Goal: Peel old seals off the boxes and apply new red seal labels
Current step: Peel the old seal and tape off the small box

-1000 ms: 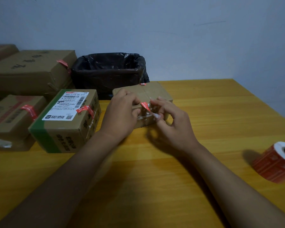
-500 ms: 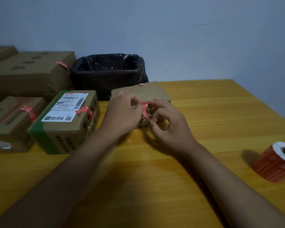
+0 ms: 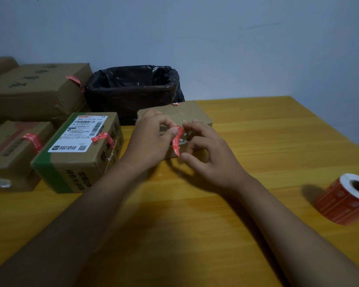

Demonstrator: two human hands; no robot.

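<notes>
Seal [image 3: 177, 139] between hands — left hand [image 3: 151, 141] pinching top, right hand [image 3: 207, 154] beside.

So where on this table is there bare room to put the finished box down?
Bare table lies right of the small box, back to the wall, and in front between the forearms and the label roll. The left is crowded: the barcode-labelled box, more cartons and the black-lined bin.

Both forearms come in bare from the lower edge, with no sleeve reaching into view. The left hand [image 3: 151, 141] and the right hand [image 3: 210, 154] wear no gloves, rings, watch or wristband. The fingernails look short and unpainted where they show.
</notes>
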